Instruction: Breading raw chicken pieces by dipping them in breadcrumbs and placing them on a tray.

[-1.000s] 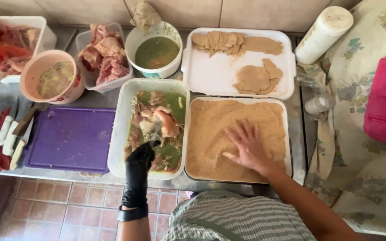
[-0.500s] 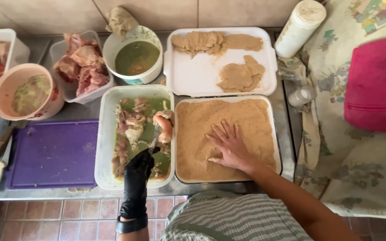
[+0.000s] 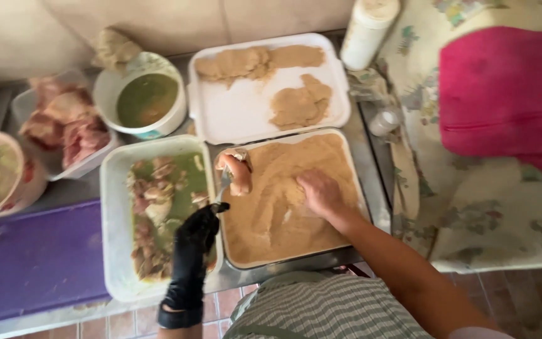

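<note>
Gloved left hand (image 3: 197,235), fingers clamped on fork (image 3: 223,188), lifted meat piece (image 3: 238,172) at centre; right hand (image 3: 321,194), fingers spread, pressed breadcrumb tray (image 3: 352,172).

The left hand (image 3: 197,233) wears a black glove, thin and slightly glossy, that fits closely over the fingers and palm and runs down past the wrist, where its cuff ends in a rolled, thicker band. Above that band the forearm is bare. The right hand (image 3: 321,193) wears no glove, and the forearm behind it is bare as well, with no watch, ring or bracelet that shows; a pale sleeve edge appears at the frame's lower right corner. At the bottom edge, the torso is covered by a garment of fine grey-green and white stripes, gathered in soft folds.
</note>
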